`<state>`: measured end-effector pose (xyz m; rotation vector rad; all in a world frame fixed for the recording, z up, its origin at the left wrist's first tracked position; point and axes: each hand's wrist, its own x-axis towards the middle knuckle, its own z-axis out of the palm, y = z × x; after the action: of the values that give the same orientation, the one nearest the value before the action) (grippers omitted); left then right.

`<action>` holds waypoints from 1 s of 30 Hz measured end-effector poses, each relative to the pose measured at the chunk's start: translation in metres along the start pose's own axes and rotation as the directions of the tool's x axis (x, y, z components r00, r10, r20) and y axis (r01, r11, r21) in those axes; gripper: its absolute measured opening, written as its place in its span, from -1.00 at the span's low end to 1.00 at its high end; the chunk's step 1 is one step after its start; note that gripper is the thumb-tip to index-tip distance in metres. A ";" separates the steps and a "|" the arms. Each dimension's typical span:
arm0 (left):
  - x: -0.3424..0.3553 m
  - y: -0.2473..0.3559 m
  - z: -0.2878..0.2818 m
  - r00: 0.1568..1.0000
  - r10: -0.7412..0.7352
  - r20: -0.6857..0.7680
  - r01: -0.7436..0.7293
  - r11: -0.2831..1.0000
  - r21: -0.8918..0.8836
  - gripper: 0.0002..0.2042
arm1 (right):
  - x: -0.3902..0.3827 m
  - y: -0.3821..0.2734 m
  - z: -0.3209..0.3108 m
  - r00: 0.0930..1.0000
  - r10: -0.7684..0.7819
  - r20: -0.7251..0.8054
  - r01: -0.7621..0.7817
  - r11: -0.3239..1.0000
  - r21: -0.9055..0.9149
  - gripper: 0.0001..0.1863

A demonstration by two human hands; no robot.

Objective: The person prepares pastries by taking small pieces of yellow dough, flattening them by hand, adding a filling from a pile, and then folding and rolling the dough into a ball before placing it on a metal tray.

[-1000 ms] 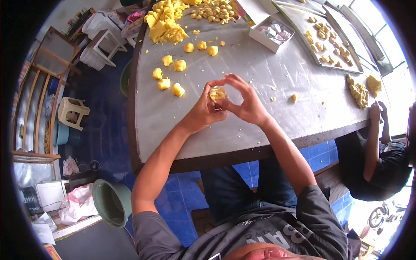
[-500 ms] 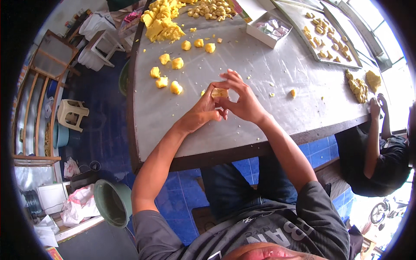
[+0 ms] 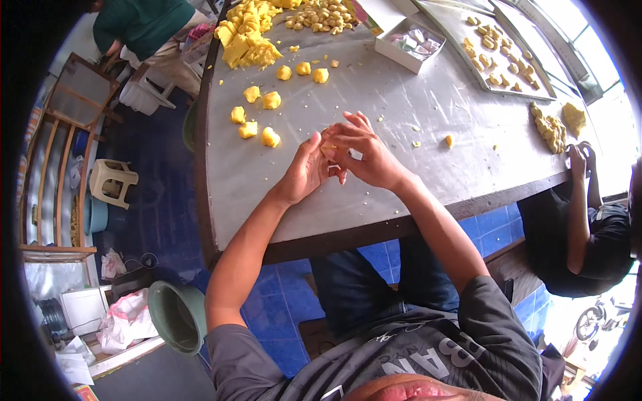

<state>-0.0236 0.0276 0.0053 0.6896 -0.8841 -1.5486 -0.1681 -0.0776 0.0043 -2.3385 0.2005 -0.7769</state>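
Over the metal-topped table [image 3: 321, 220], a small piece of yellow dough [image 3: 327, 152] is held between my two hands, largely covered by fingers. My left hand [image 3: 304, 171] cups it from the left, thumb raised beside it. My right hand [image 3: 369, 155] presses on it from the right with bent fingers. Several rough yellow dough balls [image 3: 271, 100] lie beyond my left hand. Farther back at the left edge rests a big mound of yellow dough [image 3: 244, 47], beside a heap of small pale round pieces [image 3: 321, 16]. One little yellow lump [image 3: 449, 141] sits to the right.
A white box [image 3: 409, 50] with small wrapped packets stands at the back. Beyond it lies a baking tray [image 3: 478, 75] of shaped pieces. At the right, a co-worker's hands [image 3: 579, 155] are near darker dough [image 3: 550, 127]. Another person [image 3: 144, 27] bends at the upper left.
My left thumb has swung up from below the dough, and my right fingers now cover more of the piece. A person in green has come into view at the upper left.
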 end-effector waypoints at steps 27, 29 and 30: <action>-0.005 0.001 0.007 0.990 0.011 -0.143 0.014 0.986 0.168 -0.52 | 0.006 -0.015 -0.013 0.986 0.155 0.056 -0.163 0.878 0.449 -0.57; -0.004 0.006 0.010 0.991 0.005 -0.131 0.020 0.982 0.190 -0.53 | 0.004 -0.011 -0.007 0.989 0.145 0.035 -0.147 0.911 0.384 -0.55; -0.003 0.007 0.011 0.993 0.000 -0.120 0.026 0.977 0.213 -0.54 | 0.002 -0.010 -0.005 0.968 0.251 -0.001 -0.213 0.826 0.522 -0.51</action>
<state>-0.0281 0.0319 0.0172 0.9350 -0.9656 -1.4197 -0.1697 -0.0732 0.0147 -1.7362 0.2637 -0.6880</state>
